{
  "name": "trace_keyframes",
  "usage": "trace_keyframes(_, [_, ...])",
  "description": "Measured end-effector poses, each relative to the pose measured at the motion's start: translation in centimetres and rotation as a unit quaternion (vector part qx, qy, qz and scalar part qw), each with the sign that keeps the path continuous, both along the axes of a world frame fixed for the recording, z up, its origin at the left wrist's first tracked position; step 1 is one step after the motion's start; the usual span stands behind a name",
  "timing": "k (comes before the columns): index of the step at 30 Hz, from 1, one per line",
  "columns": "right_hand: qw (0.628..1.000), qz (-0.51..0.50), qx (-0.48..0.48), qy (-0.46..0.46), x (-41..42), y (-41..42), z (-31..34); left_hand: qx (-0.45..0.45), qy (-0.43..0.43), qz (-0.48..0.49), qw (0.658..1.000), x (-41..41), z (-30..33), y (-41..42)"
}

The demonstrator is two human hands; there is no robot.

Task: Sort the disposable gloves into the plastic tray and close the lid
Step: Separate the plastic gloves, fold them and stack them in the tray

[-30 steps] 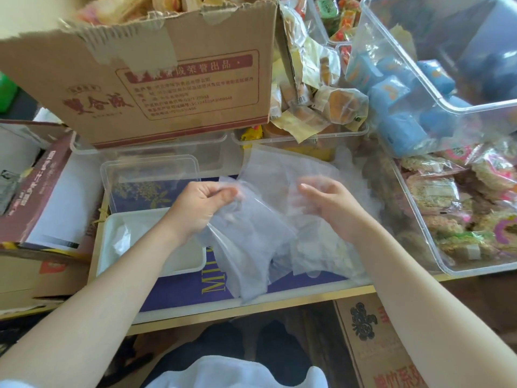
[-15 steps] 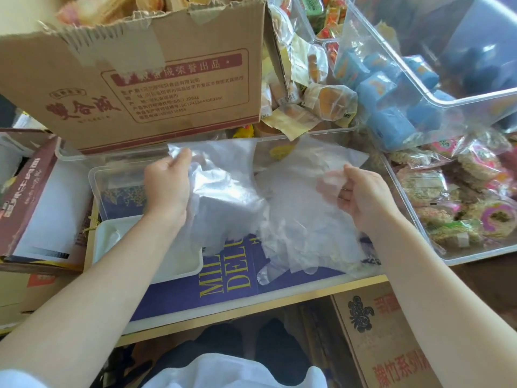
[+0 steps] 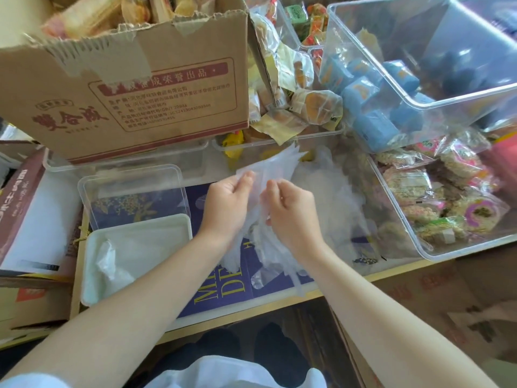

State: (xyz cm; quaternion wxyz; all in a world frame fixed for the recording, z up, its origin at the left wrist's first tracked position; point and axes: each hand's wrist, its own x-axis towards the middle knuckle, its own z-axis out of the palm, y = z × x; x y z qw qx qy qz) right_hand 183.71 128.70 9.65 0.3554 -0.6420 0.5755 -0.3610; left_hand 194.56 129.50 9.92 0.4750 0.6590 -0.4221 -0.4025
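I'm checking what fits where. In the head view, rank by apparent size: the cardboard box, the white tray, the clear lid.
1. cardboard box, clearly largest.
2 and 3. white tray and clear lid look about alike; the tray lies nearer the camera and covers the lid's near edge, so no ranking.

Thin clear disposable gloves [image 3: 268, 219] hang bunched above the desk; the white plastic tray [image 3: 145, 228] holds one crumpled glove [image 3: 107, 261] — its clear lid [image 3: 131, 175] lies just behind.
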Motion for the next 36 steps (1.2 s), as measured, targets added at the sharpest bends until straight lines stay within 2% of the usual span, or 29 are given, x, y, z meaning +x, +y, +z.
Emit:
trace_keyframes(3, [0.997,0.027,-0.065,0.038,0.2,0.3,-0.2,-0.013,0.037,-0.052,0.998,-0.4,0.3,0.8])
trace_keyframes(6, [0.987,0.026,-0.143,0.069,0.0,0.6,-0.3,0.003,0.095,-0.06,0.994,0.0,0.5,1.0])
trace_keyframes(9, [0.974,0.017,-0.202,0.102,-0.3,0.9,-0.8,0.017,0.114,-0.072,0.991,0.1,0.8,1.3])
trace_keyframes(13, [0.969,0.047,-0.218,0.106,-0.4,0.9,-1.2,0.015,0.13,-0.079,0.988,0.2,0.8,1.7])
trace_keyframes(17, [0.963,0.068,-0.239,0.1,-0.5,1.1,-0.7,0.015,0.207,-0.091,0.974,0.2,1.0,2.0])
trace_keyframes(19, [0.944,0.094,-0.285,0.136,-0.8,0.9,-0.7,0.023,0.231,-0.103,0.967,0.4,1.4,1.9])
trace_keyframes(22, [0.896,0.124,-0.367,0.215,-1.2,0.5,-1.1,0.028,0.218,-0.119,0.968,0.9,1.5,1.7])
trace_keyframes(25, [0.867,0.132,-0.387,0.285,-0.8,0.5,-1.7,0.051,0.191,-0.077,0.977,1.1,1.5,1.5])
trace_keyframes(27, [0.863,0.146,-0.373,0.309,-0.7,0.8,-1.9,0.064,0.181,-0.045,0.98,1.1,1.3,1.3])
trace_keyframes(29, [0.874,0.17,-0.354,0.285,-0.9,0.9,-2.2,0.073,0.186,-0.045,0.979,1.3,1.3,1.2])
trace_keyframes(30, [0.89,0.167,-0.341,0.253,-1.2,0.7,-2.3,0.076,0.199,-0.044,0.976,1.5,1.1,1.2])
trace_keyframes(32, [0.937,0.101,-0.287,0.173,-2.0,0.1,-2.4,0.084,0.208,-0.043,0.974,2.2,1.0,0.9])
trace_keyframes(34, [0.986,0.038,-0.141,0.079,-2.9,-1.0,-2.0,0.083,0.188,-0.07,0.976,3.2,0.6,0.7])
trace_keyframes(36, [0.998,0.038,0.043,-0.032,-3.8,-2.3,-1.4,0.081,0.164,-0.113,0.977,4.0,0.5,0.6])
